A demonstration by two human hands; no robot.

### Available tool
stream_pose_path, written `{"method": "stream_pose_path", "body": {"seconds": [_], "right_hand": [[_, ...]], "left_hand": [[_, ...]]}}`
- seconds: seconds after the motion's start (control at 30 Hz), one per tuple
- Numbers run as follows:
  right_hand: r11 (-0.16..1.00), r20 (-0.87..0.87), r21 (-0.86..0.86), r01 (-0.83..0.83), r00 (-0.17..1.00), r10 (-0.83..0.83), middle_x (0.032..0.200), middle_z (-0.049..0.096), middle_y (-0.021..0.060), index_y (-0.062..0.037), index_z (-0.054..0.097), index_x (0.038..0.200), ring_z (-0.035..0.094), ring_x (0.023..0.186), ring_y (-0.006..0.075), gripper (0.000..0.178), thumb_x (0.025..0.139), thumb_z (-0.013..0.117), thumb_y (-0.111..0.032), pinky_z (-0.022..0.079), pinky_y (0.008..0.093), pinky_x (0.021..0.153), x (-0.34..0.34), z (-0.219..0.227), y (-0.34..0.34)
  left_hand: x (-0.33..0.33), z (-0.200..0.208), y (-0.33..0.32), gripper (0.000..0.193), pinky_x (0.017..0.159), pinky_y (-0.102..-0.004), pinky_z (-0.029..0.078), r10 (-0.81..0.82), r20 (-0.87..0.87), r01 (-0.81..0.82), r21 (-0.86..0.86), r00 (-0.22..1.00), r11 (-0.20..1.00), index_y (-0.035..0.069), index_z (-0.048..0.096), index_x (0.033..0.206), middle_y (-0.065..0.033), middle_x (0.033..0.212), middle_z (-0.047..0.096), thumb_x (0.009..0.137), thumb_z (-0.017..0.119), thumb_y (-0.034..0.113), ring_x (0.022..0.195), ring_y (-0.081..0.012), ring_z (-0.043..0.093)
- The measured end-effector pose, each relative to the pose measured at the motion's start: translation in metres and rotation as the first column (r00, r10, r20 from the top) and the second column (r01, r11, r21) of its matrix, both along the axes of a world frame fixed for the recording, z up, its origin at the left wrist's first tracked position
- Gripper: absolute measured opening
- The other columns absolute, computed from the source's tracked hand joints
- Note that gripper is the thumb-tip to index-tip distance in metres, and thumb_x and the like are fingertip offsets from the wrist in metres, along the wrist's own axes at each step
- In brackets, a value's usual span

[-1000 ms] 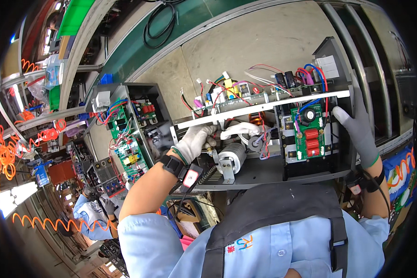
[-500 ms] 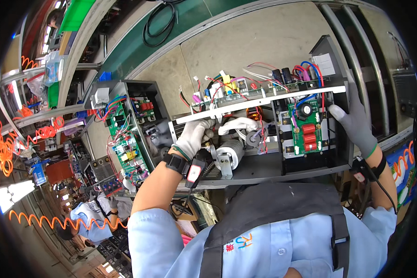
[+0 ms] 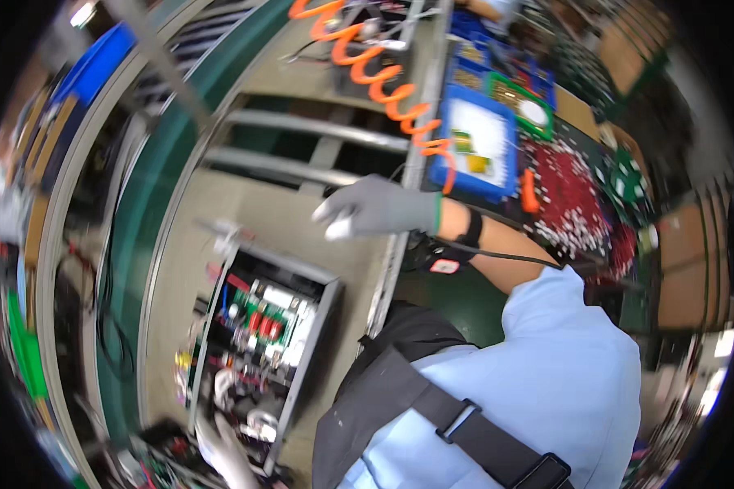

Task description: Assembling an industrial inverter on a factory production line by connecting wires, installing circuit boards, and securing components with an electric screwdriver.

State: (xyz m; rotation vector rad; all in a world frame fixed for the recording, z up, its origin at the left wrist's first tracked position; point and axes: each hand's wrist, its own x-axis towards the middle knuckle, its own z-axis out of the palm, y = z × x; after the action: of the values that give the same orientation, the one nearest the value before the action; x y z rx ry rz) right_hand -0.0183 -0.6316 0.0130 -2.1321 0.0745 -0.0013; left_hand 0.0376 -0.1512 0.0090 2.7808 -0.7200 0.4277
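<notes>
An open metal chassis (image 3: pixel 322 314) sits lower left, with a green circuit board (image 3: pixel 257 314) carrying red components, and wires and coils further down inside. My left hand (image 3: pixel 223 456), in a pale glove and blurred, rests at the chassis's near end, its fingers stretched along the side rail and apart; nothing shows in them. My right hand (image 3: pixel 379 208), in a grey glove with whitish fingertips, hangs above the bench edge beside the metal rollers, away from the chassis. Its fingers point left, partly spread, with nothing visible in them.
An orange coiled hose (image 3: pixel 387 90) hangs across the far bench. Right of the edge lies a blue tray (image 3: pixel 479 134) with yellow-green parts, beside a green bin (image 3: pixel 522 106) and a pile of red and white parts (image 3: pixel 567 191). Metal rollers (image 3: pixel 281 165) cross the bench.
My view has swung to the right. My right hand has left the chassis's right end and reaches out over the bench edge. The left hand has moved out from the chassis's inner parts to its rail.
</notes>
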Motion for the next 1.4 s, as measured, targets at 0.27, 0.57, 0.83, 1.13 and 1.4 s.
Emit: {"method": "stream_pose_path", "body": {"seconds": [0.27,0.57,0.83,1.13,1.4], "right_hand": [[0.361,0.15,-0.432,0.826,0.461,-0.875,0.08,0.068,0.0134,-0.0047,0.069,0.091,0.065,0.072,0.0246,0.027,0.078,0.068,-0.028,0.049,0.0353,0.069,-0.139,-0.038,-0.249],[0.304,-0.078,-0.658,0.689,0.339,-0.938,0.109,0.064,0.0185,-0.006,0.065,0.107,0.06,0.105,0.0336,0.032,0.08,0.059,-0.022,0.047,0.0407,0.09,-0.053,-0.129,-0.33],[0.432,-0.119,-0.547,0.717,0.444,-0.888,0.113,0.063,0.016,-0.0105,0.067,0.109,0.06,0.105,0.0325,0.032,0.082,0.057,-0.022,0.047,0.0384,0.091,-0.077,-0.11,-0.373],[0.232,0.097,-0.328,0.916,0.277,-0.956,0.072,0.068,0.0057,-0.0061,0.072,0.095,0.059,0.054,0.0138,0.027,0.075,0.074,-0.024,0.047,0.0292,0.054,-0.119,-0.082,-0.397],[0.817,0.471,0.392,0.424,0.67,-0.574,0.072,0.059,0.0,0.0034,0.064,0.109,0.056,0.063,0.007,0.029,0.087,0.06,-0.016,0.044,0.0218,0.058,-0.078,0.091,-0.177]], "left_hand": [[-0.086,0.006,-0.077,0.029,0.076,-0.0368,0.049,0.378,-0.67,-0.661,-0.227,0.639,0.715,0.0,0.065,0.103,-0.0166,0.094,0.067,0.094,0.052,0.024,0.081,-0.0259,0.062],[-0.085,0.022,-0.105,0.035,0.077,-0.0378,0.047,0.498,-0.553,-0.618,-0.04,0.668,0.785,-0.001,0.067,0.099,-0.0192,0.093,0.067,0.096,0.049,0.029,0.083,-0.0311,0.061],[-0.081,0.003,-0.087,0.033,0.074,-0.0372,0.047,0.433,-0.404,-0.482,-0.022,0.806,0.876,-0.001,0.067,0.099,-0.0196,0.092,0.067,0.096,0.049,0.027,0.081,-0.0306,0.061],[-0.08,-0.009,-0.07,0.037,0.083,-0.0354,0.047,0.502,-0.422,-0.53,0.06,0.755,0.846,-0.002,0.066,0.106,-0.0199,0.103,0.066,0.095,0.051,0.03,0.092,-0.0308,0.062],[-0.065,0.03,-0.095,0.042,0.08,-0.0299,0.048,0.183,-0.505,-0.453,-0.486,0.843,0.747,-0.004,0.052,0.123,-0.0133,0.112,0.058,0.087,0.064,0.015,0.093,-0.0197,0.059]]}}
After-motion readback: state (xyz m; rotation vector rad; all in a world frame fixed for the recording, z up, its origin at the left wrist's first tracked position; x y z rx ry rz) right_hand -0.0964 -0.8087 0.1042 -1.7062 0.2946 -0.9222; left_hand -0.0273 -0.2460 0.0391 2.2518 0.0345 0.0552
